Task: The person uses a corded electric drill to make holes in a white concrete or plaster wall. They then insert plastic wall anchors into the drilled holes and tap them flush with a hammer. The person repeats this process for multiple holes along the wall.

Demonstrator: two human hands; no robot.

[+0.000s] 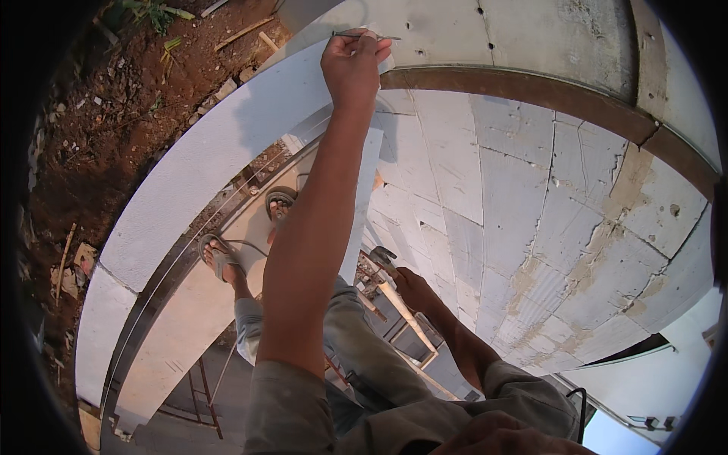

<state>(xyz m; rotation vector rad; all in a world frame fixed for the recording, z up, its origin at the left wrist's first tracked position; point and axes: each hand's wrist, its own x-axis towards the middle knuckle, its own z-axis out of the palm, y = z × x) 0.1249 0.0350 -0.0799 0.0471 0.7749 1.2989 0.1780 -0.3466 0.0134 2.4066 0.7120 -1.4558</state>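
Nail-like dark rod sits near the top of the view, pinched between the thumb and fingers of the left hand, beside a pale upper panel; whether its tip touches that surface cannot be told. Lower down, the right hand is closed around a hammer, well apart from the rod and near the pale block wall. A brown beam runs between panel and wall. Sandalled feet stand on a beige plank.
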